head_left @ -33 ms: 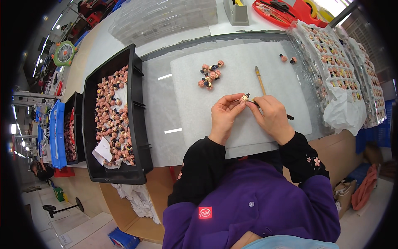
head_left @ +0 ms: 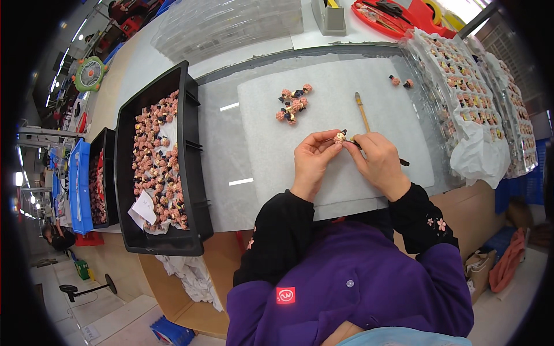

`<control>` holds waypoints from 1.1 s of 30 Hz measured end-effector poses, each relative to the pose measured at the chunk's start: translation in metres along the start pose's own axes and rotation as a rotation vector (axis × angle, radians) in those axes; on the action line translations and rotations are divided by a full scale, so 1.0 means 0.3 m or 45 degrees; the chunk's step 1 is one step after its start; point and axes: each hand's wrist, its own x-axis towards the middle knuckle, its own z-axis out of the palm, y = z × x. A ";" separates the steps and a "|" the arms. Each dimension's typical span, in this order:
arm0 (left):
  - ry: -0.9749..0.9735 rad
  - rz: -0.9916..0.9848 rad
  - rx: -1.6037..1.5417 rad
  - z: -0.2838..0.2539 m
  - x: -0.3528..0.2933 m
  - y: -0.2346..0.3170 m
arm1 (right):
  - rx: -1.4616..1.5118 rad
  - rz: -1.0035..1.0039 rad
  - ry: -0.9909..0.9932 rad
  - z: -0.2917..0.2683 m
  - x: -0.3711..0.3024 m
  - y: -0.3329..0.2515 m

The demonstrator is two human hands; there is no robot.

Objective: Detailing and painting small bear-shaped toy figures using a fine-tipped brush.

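Over the white work sheet [head_left: 265, 167], my left hand [head_left: 311, 164] is closed, pinching a small pink curly-haired figurine head [head_left: 340, 137] with a cream face and a black piece on top. My right hand [head_left: 375, 158] is closed around a slim dark tool, its black end [head_left: 404, 162] jutting out past the palm. The tool's front end reaches the figurine head; its exact kind is hidden by my fingers. Beyond my right hand lies a wooden-handled brush [head_left: 362, 111]. A small group of similar figurine heads [head_left: 295, 105] lies farther left on the sheet.
At left stands a black crate [head_left: 192, 144] full of pink figurine pieces, with a paper slip [head_left: 144, 207] inside. Two more pieces [head_left: 401, 82] lie at the far right. Filled clear trays [head_left: 461, 86] stack along the right edge. Behind are clear plastic trays [head_left: 231, 29] and a red tray [head_left: 375, 26].
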 end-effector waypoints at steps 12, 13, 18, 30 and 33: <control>0.020 0.020 -0.007 -0.002 -0.003 -0.005 | -0.057 -0.013 -0.062 -0.018 0.006 0.005; 0.020 0.020 -0.007 -0.003 -0.002 -0.007 | -0.068 -0.015 -0.067 -0.018 0.007 0.004; 0.020 0.039 0.019 -0.005 -0.003 -0.008 | -0.095 -0.031 -0.077 -0.017 0.008 0.002; 0.049 0.057 0.087 -0.002 -0.005 -0.005 | -0.127 -0.053 -0.115 -0.023 0.011 0.000; 0.051 0.071 0.090 0.000 -0.007 -0.003 | -0.121 -0.070 -0.119 -0.023 0.011 0.000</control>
